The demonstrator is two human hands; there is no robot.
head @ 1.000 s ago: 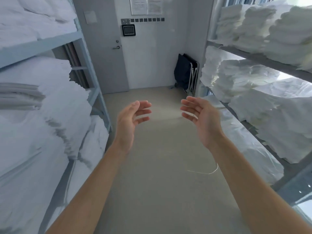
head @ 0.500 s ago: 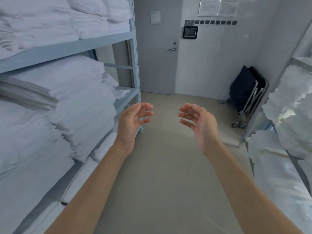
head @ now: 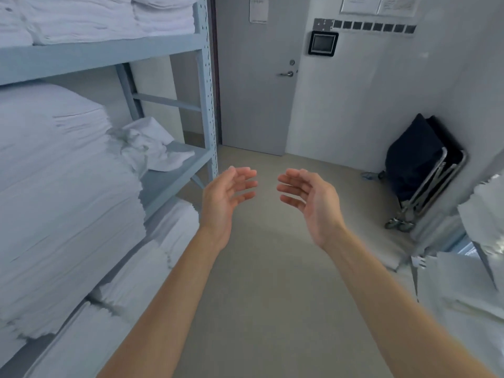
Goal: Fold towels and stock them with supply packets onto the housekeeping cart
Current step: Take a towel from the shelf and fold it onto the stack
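Both hands raised mid-aisle, palms facing, fingers loosely spread, holding nothing. Left hand (head: 226, 197) is nearer the stacked towels (head: 62, 186) on the shelf (head: 174, 175) to its left; right hand (head: 313, 200) well apart from them. No housekeeping cart identifiable in view.

Upper centre: grey door (head: 253, 85) with lever handle (head: 287, 74) and a small notice (head: 258, 10) near its top. Right of the door: dark wall panel (head: 323, 43), a row of dark squares (head: 373, 26), and framed papers (head: 379, 5) at the frame's upper edge. Right of centre: folded dark trolley (head: 425, 167) leaning against the wall. Lower centre: beige floor (head: 272, 296).
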